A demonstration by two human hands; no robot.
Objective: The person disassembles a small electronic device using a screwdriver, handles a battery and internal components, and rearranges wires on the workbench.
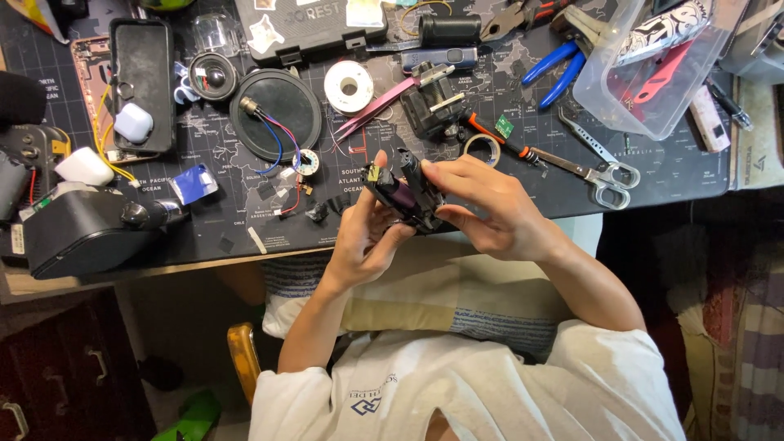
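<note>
Person seated at dark map-print worktop (653,175), both hands raised just over its near edge. Left hand (363,237) wrapped round the lower side of a small black plastic device with purple insert and yellow tab (404,192), fingers closed on it, thumb up along its left end. Right hand (490,208) clasps the same device from the right, fingertips pressing on its top; closed grip too. Device is held in the air between both hands, not resting on anything.

Nearby: thin roll of tan tape (483,149) and an orange-handled screwdriver (498,135) just beyond the right fingers, steel scissors (600,173) further right, round black disc with red and blue wires (275,114) to the left, clear plastic tub (645,69) at top right.

Risks, as I judge: device sits past the worktop edge, so a slip drops it or any loose part into the lap or floor. Hard fingertip pressure could snap a clip. Surface is crowded; an elbow swing could knock the screwdriver or tape off.
</note>
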